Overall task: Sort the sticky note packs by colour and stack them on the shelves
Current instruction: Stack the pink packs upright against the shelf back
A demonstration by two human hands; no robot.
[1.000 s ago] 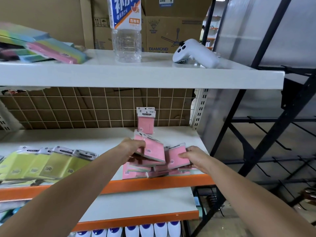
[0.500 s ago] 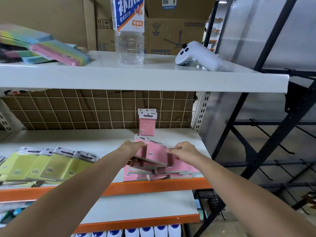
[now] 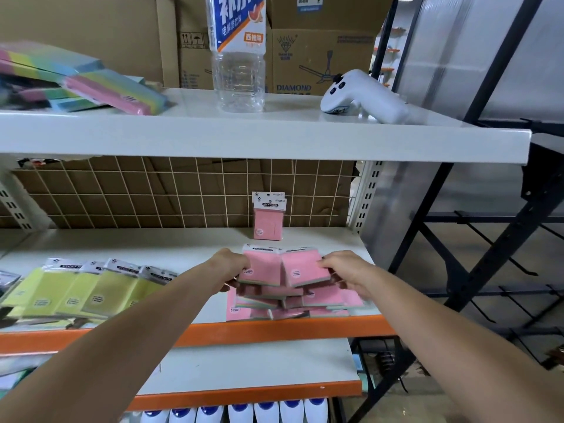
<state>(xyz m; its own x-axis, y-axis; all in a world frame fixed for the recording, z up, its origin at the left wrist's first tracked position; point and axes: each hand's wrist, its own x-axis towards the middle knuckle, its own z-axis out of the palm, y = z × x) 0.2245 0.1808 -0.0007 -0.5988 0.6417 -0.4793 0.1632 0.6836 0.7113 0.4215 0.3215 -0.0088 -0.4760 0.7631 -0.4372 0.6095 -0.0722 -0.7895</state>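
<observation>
On the middle shelf point(image 3: 183, 242) lies a loose pile of pink sticky note packs point(image 3: 293, 303) near the orange front edge. My left hand point(image 3: 229, 265) grips one pink pack point(image 3: 261, 268) by its left side, lifted above the pile. My right hand point(image 3: 341, 270) grips a second pink pack point(image 3: 305, 268) by its right side, held edge to edge with the first. One pink pack point(image 3: 268, 216) stands upright against the wire grid at the back. A row of yellow-green packs point(image 3: 91, 288) lies overlapped on the shelf's left.
The top shelf point(image 3: 274, 132) carries multicoloured note packs point(image 3: 100, 87), a clear plastic bottle point(image 3: 239, 56) and a white controller point(image 3: 363, 97). Cardboard boxes stand behind. A black metal rack point(image 3: 457, 239) is to the right. White bottles with blue caps point(image 3: 241, 412) sit below.
Both hands lifted their pink packs and brought them together over the pile. The right hand moved left and up with its pack.
</observation>
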